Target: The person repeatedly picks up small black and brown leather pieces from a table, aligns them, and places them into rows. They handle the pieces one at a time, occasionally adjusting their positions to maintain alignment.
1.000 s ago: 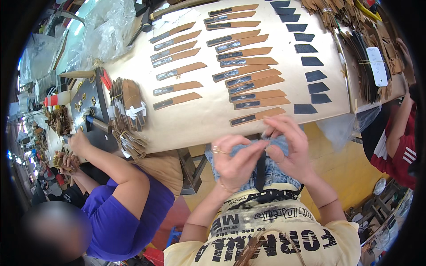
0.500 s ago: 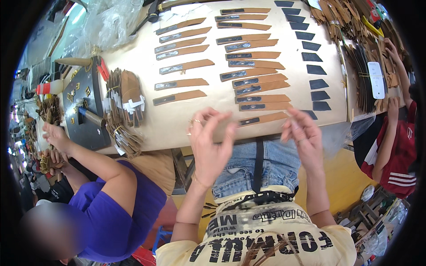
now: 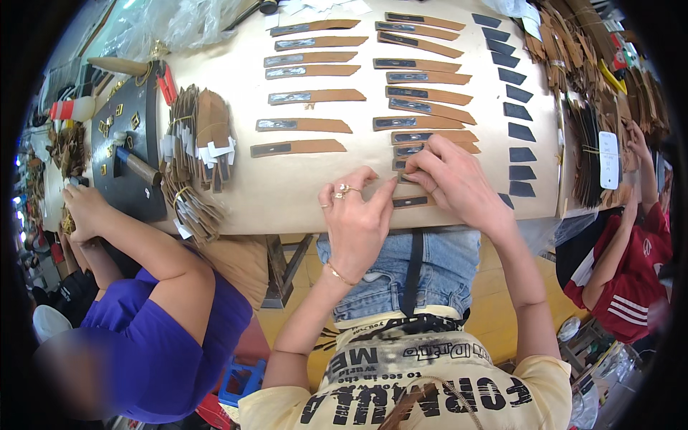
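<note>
My left hand point(image 3: 358, 215) is half curled above the table, rings on its fingers. Its thumb tip touches or nearly touches the dark end of a brown leather strip, its other fingers standing apart from the thumb. Reaching in from the right, my right hand point(image 3: 455, 179) pinches at that same end; what sits between its fingertips is too small and covered to name. Below them lies another leather strip point(image 3: 414, 202) with a dark patch, partly under my right hand. Above, leather strips point(image 3: 426, 123) with dark, shiny patches form a column, some hidden by my hand.
Another column of leather strips point(image 3: 312, 96) lies to the left, dark slanted pieces point(image 3: 521, 132) to the right. Bundled leather pieces point(image 3: 197, 143), a hammer point(image 3: 137, 166) on a black board and red-handled pliers point(image 3: 168, 84) are farther left. Co-workers stand on both sides.
My right hand has moved left from the strip's far end to the dark ends, beside my left hand. The left hand has shifted slightly right. The view has shifted a little.
</note>
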Demonstrator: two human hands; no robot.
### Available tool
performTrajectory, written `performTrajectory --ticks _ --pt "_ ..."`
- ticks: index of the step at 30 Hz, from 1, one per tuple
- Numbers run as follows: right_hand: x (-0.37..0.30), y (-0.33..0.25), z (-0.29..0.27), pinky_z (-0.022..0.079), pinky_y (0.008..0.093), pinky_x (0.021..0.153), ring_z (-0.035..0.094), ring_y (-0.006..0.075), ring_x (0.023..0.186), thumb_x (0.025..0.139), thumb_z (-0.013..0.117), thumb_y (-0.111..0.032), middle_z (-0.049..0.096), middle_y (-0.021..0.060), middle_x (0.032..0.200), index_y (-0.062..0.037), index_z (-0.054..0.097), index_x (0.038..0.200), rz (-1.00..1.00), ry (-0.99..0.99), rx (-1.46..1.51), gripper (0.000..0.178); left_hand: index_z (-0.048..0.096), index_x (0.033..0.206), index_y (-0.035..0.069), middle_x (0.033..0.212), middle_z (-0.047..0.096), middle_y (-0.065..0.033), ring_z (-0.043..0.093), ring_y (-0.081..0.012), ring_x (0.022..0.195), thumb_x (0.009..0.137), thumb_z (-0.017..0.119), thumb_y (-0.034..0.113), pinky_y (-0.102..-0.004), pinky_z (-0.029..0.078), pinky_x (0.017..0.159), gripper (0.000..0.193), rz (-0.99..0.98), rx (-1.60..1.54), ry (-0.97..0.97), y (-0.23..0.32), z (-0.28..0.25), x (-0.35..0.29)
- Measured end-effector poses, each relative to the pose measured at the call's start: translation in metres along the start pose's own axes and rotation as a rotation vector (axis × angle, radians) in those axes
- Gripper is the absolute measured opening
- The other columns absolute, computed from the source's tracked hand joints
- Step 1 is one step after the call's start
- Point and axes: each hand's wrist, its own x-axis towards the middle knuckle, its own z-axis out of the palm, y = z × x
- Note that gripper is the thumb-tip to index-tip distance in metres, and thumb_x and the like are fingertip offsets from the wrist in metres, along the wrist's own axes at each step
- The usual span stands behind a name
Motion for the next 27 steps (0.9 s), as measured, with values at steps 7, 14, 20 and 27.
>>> performTrajectory --ticks 7,14,20,27 --pt "0.012 0.006 -0.005 0.047 0.0387 0.073 0.056 0.0273 0.085 0.085 0.066 -0.01 0.052 0.008 0.089 -0.0075 0.059 0.092 -0.083 -0.151 -0.05 0.01 0.074 0.106 0.016 0.106 0.059 -0.0031 0.058 -0.0187 0.094 0.076 0.07 0.012 -0.0377 0.035 0.091 0.03 0.136 0.155 -0.043 -0.007 -0.004 -0.001" --pt "0.009 0.008 -0.002 0.045 0.0373 0.075 0.056 0.026 0.086 0.084 0.062 -0.01 0.052 0.0067 0.089 -0.0094 0.06 0.095 -0.117 -0.205 -0.16 0.012 0.07 0.111 0.013 0.111 0.06 -0.0049 0.058 -0.0201 0.097 0.081 0.062 0.015 -0.0397 0.038 0.091 0.031 0.16 0.163 -0.063 -0.009 -0.003 -0.004" --pt "0.0 0.013 0.006 0.043 0.0338 0.075 0.056 0.0216 0.085 0.082 0.061 -0.008 0.051 0.0045 0.088 -0.0093 0.06 0.098 -0.267 -0.079 -0.26 0.016 0.069 0.113 0.012 0.113 0.059 -0.0057 0.056 -0.0202 0.099 0.082 0.061 0.016 -0.0413 0.039 0.09 0.033 0.177 0.136 -0.088 -0.012 -0.003 -0.004" --pt "-0.02 0.021 -0.01 0.041 0.0321 0.076 0.053 0.0205 0.088 0.083 0.065 -0.009 0.051 0.0057 0.092 -0.0088 0.057 0.099 -0.146 -0.101 -0.125 0.017 0.068 0.114 0.009 0.112 0.059 -0.0055 0.055 -0.0196 0.096 0.083 0.061 0.016 -0.043 0.042 0.087 0.032 0.236 0.227 -0.12 -0.007 -0.009 0.001"
